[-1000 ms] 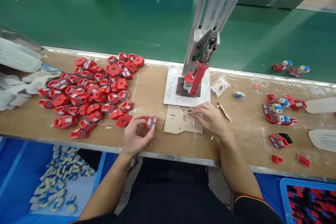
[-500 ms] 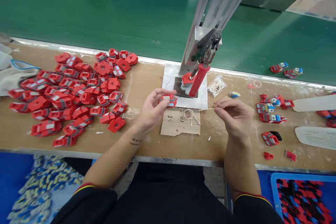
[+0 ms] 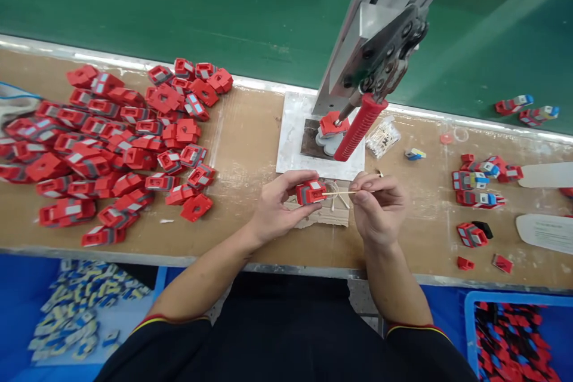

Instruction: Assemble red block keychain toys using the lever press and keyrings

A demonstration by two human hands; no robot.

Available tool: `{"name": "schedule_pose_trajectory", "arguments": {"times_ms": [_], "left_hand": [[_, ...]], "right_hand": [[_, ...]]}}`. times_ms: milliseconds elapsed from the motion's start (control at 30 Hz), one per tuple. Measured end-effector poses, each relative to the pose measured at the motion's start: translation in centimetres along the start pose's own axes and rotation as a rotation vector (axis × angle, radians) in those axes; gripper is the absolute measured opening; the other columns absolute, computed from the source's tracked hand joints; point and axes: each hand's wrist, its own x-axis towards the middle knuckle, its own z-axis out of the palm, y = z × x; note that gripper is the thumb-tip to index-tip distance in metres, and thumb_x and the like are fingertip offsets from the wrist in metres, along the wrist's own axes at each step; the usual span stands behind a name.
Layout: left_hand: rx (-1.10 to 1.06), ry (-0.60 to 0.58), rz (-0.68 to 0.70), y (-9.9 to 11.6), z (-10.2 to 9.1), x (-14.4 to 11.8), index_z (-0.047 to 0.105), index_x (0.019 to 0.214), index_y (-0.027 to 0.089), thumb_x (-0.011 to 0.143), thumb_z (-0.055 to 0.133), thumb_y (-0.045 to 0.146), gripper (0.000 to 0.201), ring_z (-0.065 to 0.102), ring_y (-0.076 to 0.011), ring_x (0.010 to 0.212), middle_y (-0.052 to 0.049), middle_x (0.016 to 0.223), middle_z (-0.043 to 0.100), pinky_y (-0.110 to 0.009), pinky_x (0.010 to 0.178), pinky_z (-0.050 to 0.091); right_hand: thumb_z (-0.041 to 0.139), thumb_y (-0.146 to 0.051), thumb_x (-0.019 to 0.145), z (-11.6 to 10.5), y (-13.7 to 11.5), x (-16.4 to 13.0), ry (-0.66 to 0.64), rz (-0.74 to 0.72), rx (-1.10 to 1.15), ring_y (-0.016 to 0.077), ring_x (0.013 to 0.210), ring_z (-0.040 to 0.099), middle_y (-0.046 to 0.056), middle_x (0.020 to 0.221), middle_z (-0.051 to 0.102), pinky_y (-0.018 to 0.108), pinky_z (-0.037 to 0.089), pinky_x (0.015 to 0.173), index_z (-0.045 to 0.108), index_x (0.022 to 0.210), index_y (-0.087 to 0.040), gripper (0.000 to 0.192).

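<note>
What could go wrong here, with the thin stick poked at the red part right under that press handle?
1. The right hand pinches a thin wooden stick whose tip meets the red part held in the left hand; it looks slender and might snap or slip.
2. Both hands work just in front of the red press handle; a raised knuckle could bump it.
3. A small clear ring lies on the cardboard scrap beneath the hands and could be knocked away.

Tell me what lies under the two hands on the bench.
A torn cardboard scrap lies under the left hand and right hand, with a clear ring at its far edge. Anything else on it is covered.
</note>
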Motion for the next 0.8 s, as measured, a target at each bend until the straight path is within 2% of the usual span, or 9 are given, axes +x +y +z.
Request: {"name": "schedule_pose_trajectory", "arguments": {"times_ms": [100, 367, 567, 800], "left_hand": [[0.014, 0.009, 0.003, 0.13, 0.05, 0.01, 0.072, 0.117, 0.020, 0.088, 0.086, 0.038, 0.037, 0.079, -0.0225, 0.110, -0.011, 0.118, 0.079, -0.034, 0.093, 0.069], [-0.033, 0.038, 0.064, 0.05, 0.18, 0.08, 0.074, 0.116, 0.021, 0.084, 0.090, 0.033, 0.037, 0.080, -0.0201, 0.104, -0.009, 0.113, 0.080, -0.029, 0.088, 0.068], [-0.032, 0.048, 0.113, -0.34, 0.23, 0.11, 0.075, 0.116, 0.021, 0.082, 0.091, 0.032, 0.039, 0.080, -0.0200, 0.101, -0.009, 0.111, 0.081, -0.028, 0.086, 0.068], [-0.026, 0.064, 0.140, -0.33, 0.14, 0.13, 0.075, 0.117, 0.021, 0.083, 0.091, 0.029, 0.039, 0.081, -0.0207, 0.102, -0.010, 0.111, 0.081, -0.028, 0.085, 0.068]], "right_hand": [[0.086, -0.031, 0.087, 0.24, 0.02, -0.31, -0.043, -0.004, 0.022, 0.0171, 0.071, 0.068, -0.001, 0.076, 0.074, 0.033, 0.052, 0.063, 0.073, 0.085, -0.031, 0.014], [0.086, -0.045, 0.086, 0.44, 0.55, -0.46, -0.022, -0.019, -0.105, 0.0182, 0.067, 0.070, 0.000, 0.072, 0.073, 0.036, 0.057, 0.064, 0.069, 0.080, -0.027, 0.026], [0.084, -0.029, 0.089, 0.67, 0.71, -0.39, -0.065, -0.095, -0.055, 0.0162, 0.071, 0.073, 0.000, 0.079, 0.078, 0.032, 0.058, 0.065, 0.072, 0.086, -0.026, 0.014], [0.082, -0.019, 0.089, 0.03, -0.16, -0.07, -0.050, -0.270, -0.254, 0.0169, 0.066, 0.072, 0.000, 0.075, 0.077, 0.032, 0.055, 0.059, 0.072, 0.088, -0.026, 0.012]]}}
